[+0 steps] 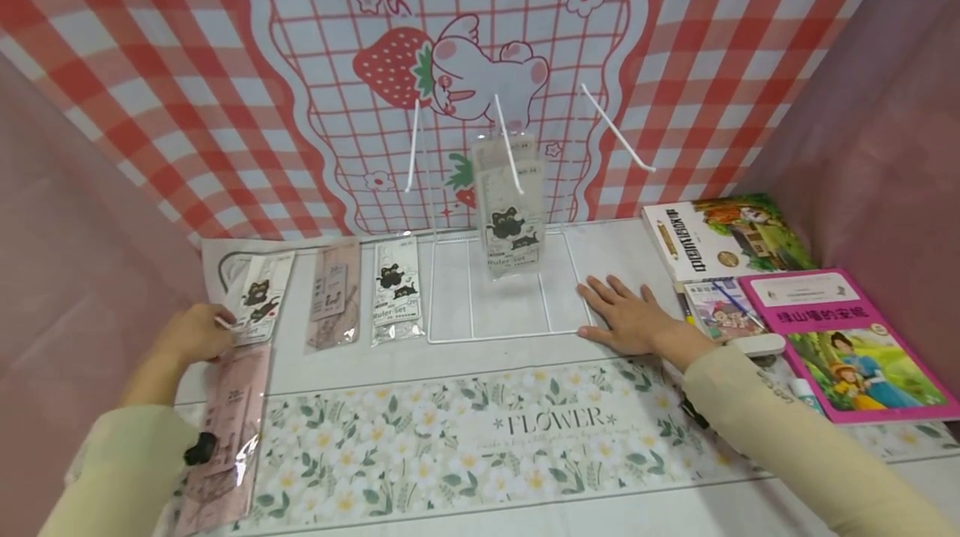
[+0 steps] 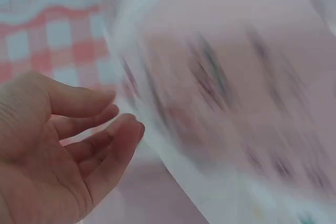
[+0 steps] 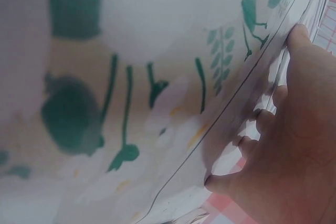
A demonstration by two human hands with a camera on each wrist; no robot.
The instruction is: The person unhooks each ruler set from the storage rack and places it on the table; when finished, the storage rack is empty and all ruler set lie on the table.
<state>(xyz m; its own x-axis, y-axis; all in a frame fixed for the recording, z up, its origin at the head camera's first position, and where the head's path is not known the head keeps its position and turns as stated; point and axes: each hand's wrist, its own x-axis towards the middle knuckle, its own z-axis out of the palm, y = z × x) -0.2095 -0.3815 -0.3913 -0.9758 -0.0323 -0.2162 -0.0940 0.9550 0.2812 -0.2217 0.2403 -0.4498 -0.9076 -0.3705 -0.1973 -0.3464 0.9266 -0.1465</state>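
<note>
My left hand (image 1: 198, 333) is at the lower left corner of a clear-wrapped ruler set (image 1: 260, 295) with black cats on it. In the left wrist view its fingers curve loosely toward the thumb, with nothing visible between them. Blurred pink packaging (image 2: 210, 93) fills the area beside the fingertips. Pink ruler sets (image 1: 238, 404) lie by the left forearm. My right hand (image 1: 630, 316) rests with spread fingers at the right front corner of a white wire rack (image 1: 504, 335). Cat ruler sets (image 1: 513, 220) hang from the rack's middle hook.
Another pink ruler set (image 1: 335, 291) and a cat ruler set (image 1: 396, 283) lie left of the rack. Bare hooks (image 1: 618, 128) jut out on both sides. Books (image 1: 855, 345) lie at the right. A floral mat (image 1: 450, 437) runs along the front, a checked cloth (image 1: 712, 45) behind.
</note>
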